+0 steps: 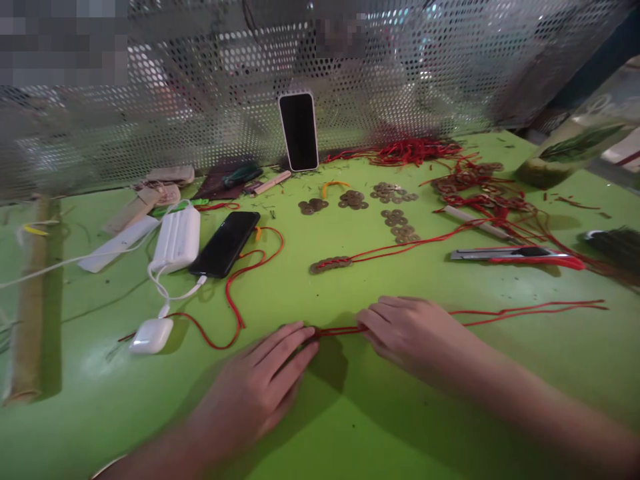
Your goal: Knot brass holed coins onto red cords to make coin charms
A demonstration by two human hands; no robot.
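Low in the middle, my left hand presses its fingertips down where a doubled red cord ends. A small dark edge, perhaps of a coin, shows at those fingertips; the rest is hidden beneath them. To the right, my right hand pinches the same cord, which runs straight between the two hands. The cord's loose tails trail out to the right. Beyond my hands lies a finished-looking row of overlapping coins laced with red cord. Small piles of holed coins lie further back.
A utility knife lies at right, near tangled red cords with coins. Red cord scraps and a propped phone are at the back. At left are a black phone, power bank, earbud case and bamboo piece.
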